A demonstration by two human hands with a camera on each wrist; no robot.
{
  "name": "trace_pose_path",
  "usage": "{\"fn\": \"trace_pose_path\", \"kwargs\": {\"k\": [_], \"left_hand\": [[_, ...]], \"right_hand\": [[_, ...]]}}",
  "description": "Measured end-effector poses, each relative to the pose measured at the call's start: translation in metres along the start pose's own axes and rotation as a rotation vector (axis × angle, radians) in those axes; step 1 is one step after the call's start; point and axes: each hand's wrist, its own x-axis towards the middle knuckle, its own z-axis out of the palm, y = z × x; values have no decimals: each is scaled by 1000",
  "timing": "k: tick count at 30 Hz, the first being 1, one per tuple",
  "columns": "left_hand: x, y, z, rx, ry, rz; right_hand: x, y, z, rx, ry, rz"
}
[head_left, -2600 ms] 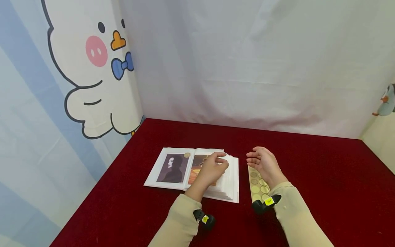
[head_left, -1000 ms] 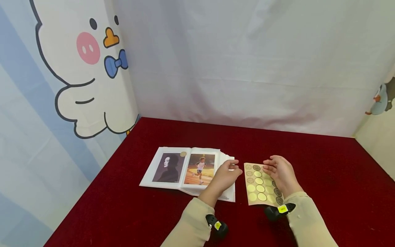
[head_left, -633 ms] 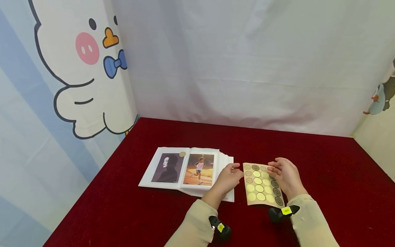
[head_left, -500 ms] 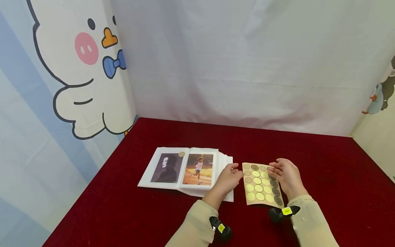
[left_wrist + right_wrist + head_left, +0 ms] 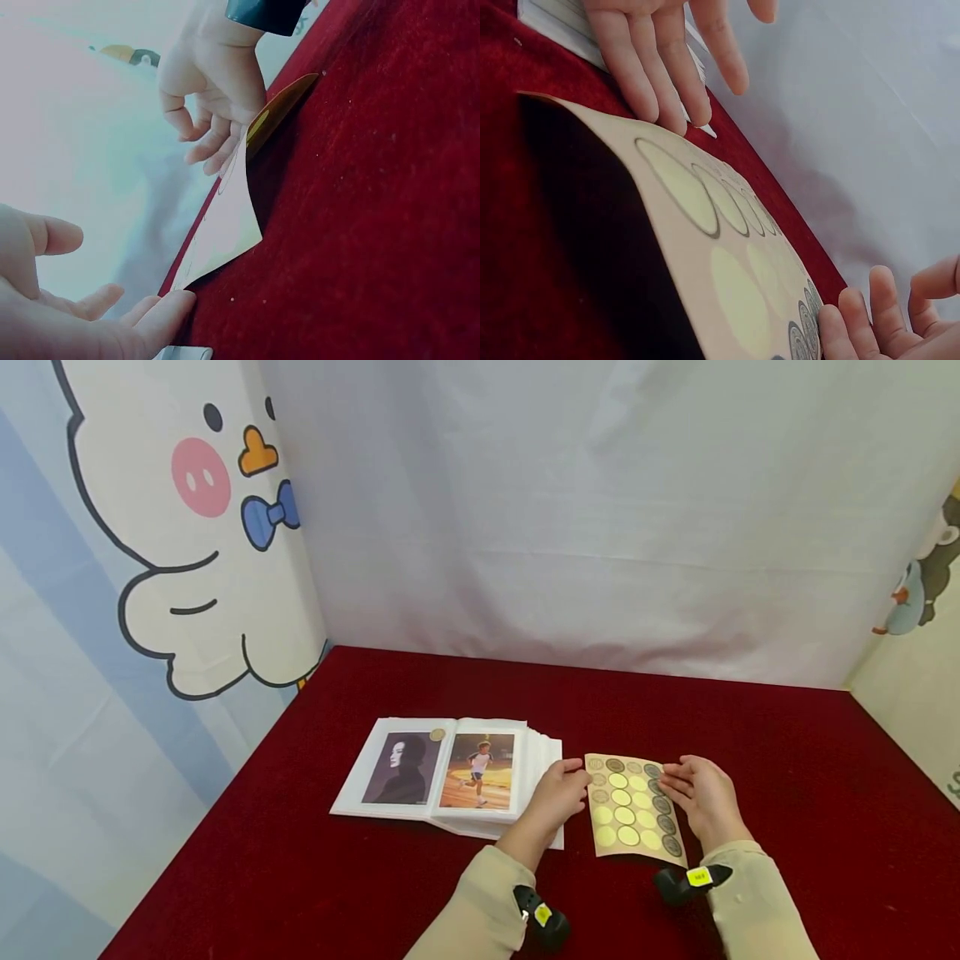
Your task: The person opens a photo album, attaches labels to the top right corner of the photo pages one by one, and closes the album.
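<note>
So on the red table (image 5: 315, 860) there's a photo album (image 5: 442, 772) lying open, and I'll place everything off that. Its left page has a dark portrait photo (image 5: 396, 768) with a small gold sticker (image 5: 437, 735) at the photo's top right corner; the right page shows a running kid photo (image 5: 477, 771). Just off the album's right edge is the left hand (image 5: 557, 793), fingers pretty much straight and relaxed, not gripping anything, fingertips down near the left edge of the sticker sheet (image 5: 632, 810); can't tell if they actually touch it. That tan sheet of round stickers sits right beside the album, to its right, and the wrist views show its near side lifted a bit off the cloth. Further right of the album, the right hand (image 5: 701, 797) rests on the sheet's right edge, fingers loosely bent at the darker stickers there; whether it's pinching one I can't tell. A white curtain (image 5: 585, 527) hangs behind the album.
</note>
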Motion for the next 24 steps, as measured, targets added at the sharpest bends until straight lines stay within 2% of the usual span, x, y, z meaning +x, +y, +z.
{"fn": "trace_pose_path", "kwargs": {"k": [10,18,24], "left_hand": [[1,-3,1,-103,-16,-19],[1,-8,1,7,-80,62],[2,-8,4,-50,-75,67]], "right_hand": [[-1,4,4,-35,-3,1],[0,5,4,-25,4,3],[0,6,3,-19,-8,-3]]}}
